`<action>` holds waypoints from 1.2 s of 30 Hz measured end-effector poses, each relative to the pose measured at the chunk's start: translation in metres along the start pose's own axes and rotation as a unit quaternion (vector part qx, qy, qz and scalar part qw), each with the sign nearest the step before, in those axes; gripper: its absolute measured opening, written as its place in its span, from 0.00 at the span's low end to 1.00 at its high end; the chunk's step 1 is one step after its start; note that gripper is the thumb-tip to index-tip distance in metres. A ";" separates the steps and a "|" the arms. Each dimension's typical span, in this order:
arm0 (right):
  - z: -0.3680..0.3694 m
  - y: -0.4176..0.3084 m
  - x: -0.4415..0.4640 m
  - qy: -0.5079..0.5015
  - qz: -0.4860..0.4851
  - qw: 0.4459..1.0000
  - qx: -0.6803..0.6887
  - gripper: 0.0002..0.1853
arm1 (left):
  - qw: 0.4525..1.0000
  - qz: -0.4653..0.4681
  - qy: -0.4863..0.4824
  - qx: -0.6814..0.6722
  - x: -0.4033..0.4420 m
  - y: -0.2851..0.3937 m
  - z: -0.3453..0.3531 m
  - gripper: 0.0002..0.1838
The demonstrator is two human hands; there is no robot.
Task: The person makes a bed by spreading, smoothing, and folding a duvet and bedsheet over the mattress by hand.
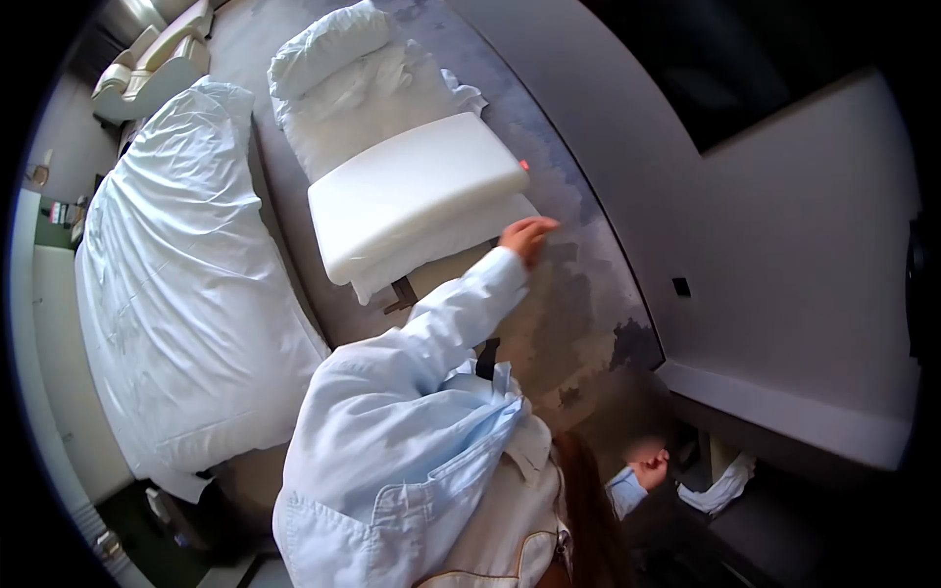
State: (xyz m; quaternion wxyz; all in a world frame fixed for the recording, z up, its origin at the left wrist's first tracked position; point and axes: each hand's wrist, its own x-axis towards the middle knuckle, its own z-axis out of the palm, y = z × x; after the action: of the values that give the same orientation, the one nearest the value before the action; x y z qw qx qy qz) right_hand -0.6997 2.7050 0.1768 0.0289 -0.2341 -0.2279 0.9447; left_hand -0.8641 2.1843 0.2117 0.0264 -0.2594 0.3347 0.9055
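Note:
My left hand reaches forward in a light blue sleeve, close in view to the near right corner of a small white bed. Its fingers stretch to the right, somewhat smeared, and nothing shows in them. A thick white padded piece lies across the near end of that bed, with rumpled white bedding and a pillow beyond. My right hand is low on the right with its fingers curled; what they hold, if anything, is hidden. A crumpled white cloth lies just right of it.
A larger bed with a creased white cover stands on the left. A cream armchair is at the far left. A grey wall with a dark screen runs along the right. Patterned carpet lies between the small bed and wall.

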 end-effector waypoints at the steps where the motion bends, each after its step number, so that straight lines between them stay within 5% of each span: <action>1: 0.044 0.002 0.013 0.030 -0.019 0.994 0.102 0.04 | 1.000 0.001 -0.019 0.020 0.015 0.014 0.032 0.05; 5: 0.111 -0.016 0.145 0.068 -0.060 0.995 0.037 0.04 | 0.989 0.052 -0.123 0.057 0.095 0.059 0.094 0.07; 8: 0.141 -0.011 0.292 0.102 0.002 0.995 0.013 0.06 | 0.994 0.087 -0.058 0.029 0.167 0.068 0.082 0.07; 9: 0.153 0.005 0.353 0.084 -0.114 0.923 -0.357 0.04 | 0.996 0.088 0.012 0.027 0.173 0.079 0.080 0.07; 10: 0.170 0.018 0.410 0.040 -0.226 0.710 -0.666 0.09 | 0.993 0.102 0.060 0.006 0.188 0.086 0.069 0.06; 11: 0.238 0.049 0.434 0.004 -0.299 0.316 -0.901 0.12 | 0.988 0.102 0.114 -0.016 0.197 0.090 0.060 0.06; 12: 0.271 0.073 0.475 -0.058 -0.362 0.269 -0.891 0.10 | 0.979 0.121 0.162 -0.032 0.197 0.095 0.056 0.07; 14: 0.350 0.128 0.555 -0.191 -0.361 0.395 -0.823 0.08 | 0.957 0.133 0.239 -0.094 0.210 0.107 0.042 0.07; 15: 0.391 0.154 0.586 -0.270 -0.257 0.569 -0.733 0.07 | 0.947 0.156 0.259 -0.105 0.208 0.117 0.043 0.07; 16: 0.431 0.183 0.616 -0.303 -0.008 0.812 -0.499 0.05 | 0.936 0.175 0.280 -0.118 0.209 0.125 0.046 0.08; 17: 0.477 0.210 0.637 -0.282 0.154 0.874 -0.365 0.05 | 0.914 0.227 0.332 -0.047 0.229 0.123 0.018 0.08; 19: 0.559 0.253 0.681 -0.342 0.296 0.840 -0.299 0.05 | 0.880 0.272 0.382 -0.071 0.232 0.135 0.020 0.09; 23: 0.664 0.364 0.721 -0.447 0.415 0.743 -0.276 0.09 | 0.832 0.316 0.417 -0.185 0.238 0.196 0.019 0.10; 26: 0.699 0.439 0.723 -0.354 0.500 0.746 -0.259 0.10 | 0.788 0.347 0.453 -0.230 0.302 0.237 -0.006 0.09; 28: 0.686 0.451 0.716 -0.452 0.445 0.690 -0.348 0.10 | 0.768 0.365 0.432 -0.301 0.340 0.249 -0.006 0.08; 30: 0.695 0.495 0.752 -0.382 0.507 0.664 -0.395 0.09 | 0.786 0.369 0.398 -0.296 0.407 0.306 -0.005 0.08; 36: 0.743 0.570 0.857 -0.406 0.522 0.655 -0.366 0.09 | 0.864 0.356 0.322 -0.154 0.547 0.425 0.035 0.08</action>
State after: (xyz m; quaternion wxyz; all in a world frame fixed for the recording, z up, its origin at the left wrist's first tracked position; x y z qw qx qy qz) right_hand -1.7701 2.0239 0.1407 -0.6520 0.1009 -0.3843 0.6458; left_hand -1.4467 1.8082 0.2198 -0.4473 -0.4002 0.2507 0.7595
